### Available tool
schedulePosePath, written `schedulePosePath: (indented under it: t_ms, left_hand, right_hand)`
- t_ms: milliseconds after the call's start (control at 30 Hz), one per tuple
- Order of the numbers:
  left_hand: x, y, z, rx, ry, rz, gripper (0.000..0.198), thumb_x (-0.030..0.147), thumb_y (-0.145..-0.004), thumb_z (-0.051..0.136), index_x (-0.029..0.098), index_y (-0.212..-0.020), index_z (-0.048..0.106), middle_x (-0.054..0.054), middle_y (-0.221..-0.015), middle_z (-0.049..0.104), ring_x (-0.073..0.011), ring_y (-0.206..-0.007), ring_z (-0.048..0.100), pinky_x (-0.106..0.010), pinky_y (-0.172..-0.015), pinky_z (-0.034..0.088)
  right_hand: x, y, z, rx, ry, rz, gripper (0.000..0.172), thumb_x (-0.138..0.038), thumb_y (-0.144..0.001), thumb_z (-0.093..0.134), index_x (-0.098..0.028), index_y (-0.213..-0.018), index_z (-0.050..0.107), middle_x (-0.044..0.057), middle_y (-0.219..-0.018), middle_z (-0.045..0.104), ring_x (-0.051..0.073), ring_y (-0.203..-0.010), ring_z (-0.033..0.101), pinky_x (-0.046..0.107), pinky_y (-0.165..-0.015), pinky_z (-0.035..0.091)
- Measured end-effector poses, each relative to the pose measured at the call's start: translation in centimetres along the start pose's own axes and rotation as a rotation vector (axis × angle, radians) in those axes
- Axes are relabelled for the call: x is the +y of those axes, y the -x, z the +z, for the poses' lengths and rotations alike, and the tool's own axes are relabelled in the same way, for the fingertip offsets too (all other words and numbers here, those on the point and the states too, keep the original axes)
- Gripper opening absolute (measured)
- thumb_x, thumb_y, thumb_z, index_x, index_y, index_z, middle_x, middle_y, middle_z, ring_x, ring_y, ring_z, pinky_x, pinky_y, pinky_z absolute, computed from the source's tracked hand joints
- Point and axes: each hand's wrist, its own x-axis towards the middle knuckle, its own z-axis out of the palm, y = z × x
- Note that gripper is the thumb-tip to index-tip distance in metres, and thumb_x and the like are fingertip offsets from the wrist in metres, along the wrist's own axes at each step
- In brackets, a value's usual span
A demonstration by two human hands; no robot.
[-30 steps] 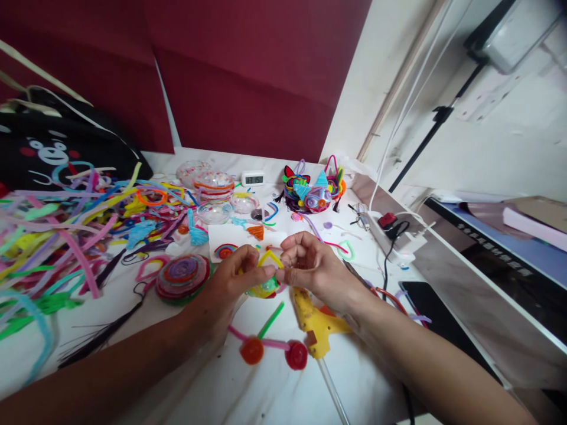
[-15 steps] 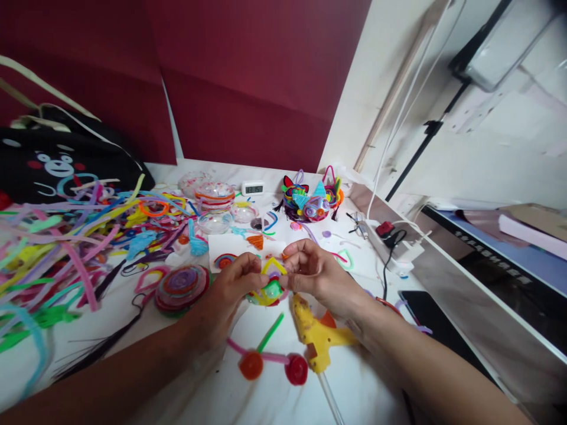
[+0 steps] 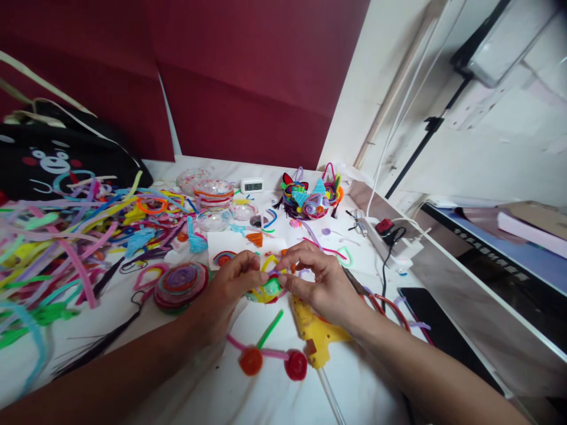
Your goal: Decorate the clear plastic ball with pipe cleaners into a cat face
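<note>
Both hands meet over the middle of a white table (image 3: 266, 401). My left hand (image 3: 230, 283) and my right hand (image 3: 314, 274) pinch a small pipe-cleaner craft (image 3: 266, 289), a yellow-and-green coiled piece with a yellow loop and a purple strand on top. The fingertips of both hands are closed on it from either side. Just below my right hand lies a yellow glue gun (image 3: 316, 333). In front of my left wrist lies a pink stem with two red coiled discs and a green stem (image 3: 270, 354).
A heap of loose pipe cleaners (image 3: 57, 236) covers the left side. A coiled multicolour disc (image 3: 181, 283), clear bowls (image 3: 215, 198), a small digital clock (image 3: 252, 186) and finished coiled figures (image 3: 310, 198) sit behind. A power strip (image 3: 390, 233) and a phone (image 3: 425, 307) are at right.
The view has shifted slightly. My right hand's fingers have turned down and closer onto the craft; both hands stay in the same place holding it.
</note>
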Motion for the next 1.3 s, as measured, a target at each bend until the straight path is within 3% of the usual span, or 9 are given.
schedulePosePath:
  t_ms: [467, 800, 1300]
  left_hand:
    - [0.25, -0.05, 0.3, 0.01, 0.038, -0.035, 0.029, 0.027, -0.062, 0.075, 0.02, -0.07, 0.048, 0.005, -0.066, 0.049, -0.0115, -0.064, 0.046, -0.024, -0.06, 0.038]
    - [0.45, -0.19, 0.0, -0.075, 0.03, -0.027, 0.027, 0.028, -0.061, 0.073, 0.021, -0.074, 0.05, 0.004, -0.07, 0.05, -0.0142, -0.07, 0.049, -0.028, -0.066, 0.038]
    - [0.63, 0.0, 0.06, -0.072, 0.017, -0.027, 0.028, 0.022, -0.062, 0.072, 0.019, -0.065, 0.044, 0.006, -0.062, 0.044, -0.0105, -0.061, 0.039, -0.026, -0.058, 0.034]
  right_hand:
    - [0.45, -0.04, 0.1, 0.038, -0.012, -0.024, 0.014, -0.014, -0.077, 0.072, -0.027, -0.082, 0.075, 0.002, -0.09, 0.063, 0.018, -0.091, 0.06, 0.035, -0.085, 0.047]
    - [0.08, -0.1, 0.17, 0.066, -0.007, -0.026, 0.014, -0.014, -0.077, 0.07, -0.026, -0.082, 0.075, 0.002, -0.087, 0.063, 0.019, -0.089, 0.06, 0.035, -0.083, 0.047]
    - [-0.18, 0.35, -0.24, 0.019, 0.08, -0.105, 0.016, -0.013, -0.082, 0.068, -0.025, -0.09, 0.074, 0.006, -0.098, 0.062, 0.019, -0.101, 0.059, 0.035, -0.089, 0.047]
